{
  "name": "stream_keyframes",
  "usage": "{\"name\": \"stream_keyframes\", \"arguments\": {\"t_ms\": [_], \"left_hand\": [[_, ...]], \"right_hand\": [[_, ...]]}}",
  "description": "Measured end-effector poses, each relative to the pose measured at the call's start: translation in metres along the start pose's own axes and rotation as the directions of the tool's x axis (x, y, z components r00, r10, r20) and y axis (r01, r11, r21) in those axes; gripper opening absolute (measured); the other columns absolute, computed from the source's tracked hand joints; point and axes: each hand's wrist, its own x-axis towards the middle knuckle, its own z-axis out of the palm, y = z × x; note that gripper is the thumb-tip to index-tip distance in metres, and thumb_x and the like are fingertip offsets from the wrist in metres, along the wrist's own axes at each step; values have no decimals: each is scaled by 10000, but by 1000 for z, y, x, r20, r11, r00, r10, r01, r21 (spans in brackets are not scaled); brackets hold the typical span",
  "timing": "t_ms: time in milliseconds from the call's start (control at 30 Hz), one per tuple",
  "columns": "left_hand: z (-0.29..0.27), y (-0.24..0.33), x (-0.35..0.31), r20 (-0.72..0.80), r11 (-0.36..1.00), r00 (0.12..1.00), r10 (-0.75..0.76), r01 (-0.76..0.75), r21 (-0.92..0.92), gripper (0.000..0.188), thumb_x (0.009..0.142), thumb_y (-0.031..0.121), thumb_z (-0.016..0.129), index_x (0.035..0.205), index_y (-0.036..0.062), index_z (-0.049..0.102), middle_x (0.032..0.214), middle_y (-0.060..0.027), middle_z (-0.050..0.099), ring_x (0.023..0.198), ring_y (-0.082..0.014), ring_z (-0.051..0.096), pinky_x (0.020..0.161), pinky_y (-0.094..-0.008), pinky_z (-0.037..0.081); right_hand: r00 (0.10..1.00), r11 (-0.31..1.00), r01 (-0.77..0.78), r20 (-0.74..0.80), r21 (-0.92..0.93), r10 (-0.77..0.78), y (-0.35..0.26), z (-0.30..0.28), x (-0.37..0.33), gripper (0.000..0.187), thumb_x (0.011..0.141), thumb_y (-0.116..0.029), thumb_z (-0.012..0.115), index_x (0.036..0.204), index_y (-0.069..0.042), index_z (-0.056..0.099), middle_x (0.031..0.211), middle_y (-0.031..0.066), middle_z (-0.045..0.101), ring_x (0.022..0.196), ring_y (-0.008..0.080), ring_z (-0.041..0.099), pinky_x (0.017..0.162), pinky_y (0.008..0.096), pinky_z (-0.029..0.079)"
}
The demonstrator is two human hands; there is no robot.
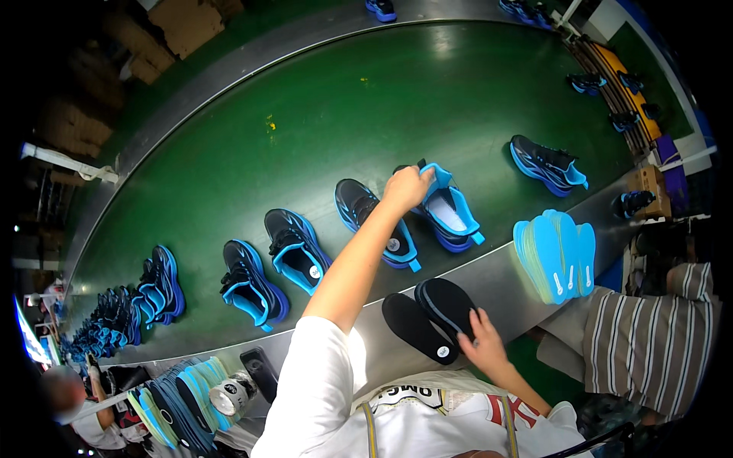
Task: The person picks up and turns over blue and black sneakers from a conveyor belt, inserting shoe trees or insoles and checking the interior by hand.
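My left hand (407,188) reaches across the green belt, closed on the upper of a black and blue sneaker (450,214). The shoe's opening is pulled wide, and a pale inside sole shows in it. Fingers apart, my right hand (484,345) rests its fingertips at the edge of a black insole (447,304). Another black insole (414,324) with a round white sticker lies beside it on the metal ledge. Just left of my left hand stands a second sneaker (356,202), partly hidden by my forearm.
More sneakers (294,244) stand along the green belt (305,153), crowding at the far left. Light blue insoles (556,256) are stacked on the ledge at right. Insole piles (179,401), a tape roll (229,397) and a phone (258,372) lie at lower left. A person in striped clothing (649,343) is at right.
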Motion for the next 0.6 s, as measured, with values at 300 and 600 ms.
{"name": "stream_keyframes", "arguments": {"t_ms": [300,600], "left_hand": [[6,-2,-7,126,994,986,106,-105,-17,504,809,434,418,801,-54,546,774,-232,561,767,-355,541,681,-390,410],[11,-7,-6,96,983,979,182,-183,3,483,807,434,418,788,-32,546,767,-236,555,773,-373,532,677,-401,408]], "right_hand": [[976,938,-117,213,326,48,-30,-143,104,167,710,-151,593,697,16,589,681,110,566,592,183,536,559,288,427],[976,963,148,192,-226,-105,-32,-40,223,140,647,-70,499,673,20,603,768,214,569,694,320,571,664,366,468]]}}
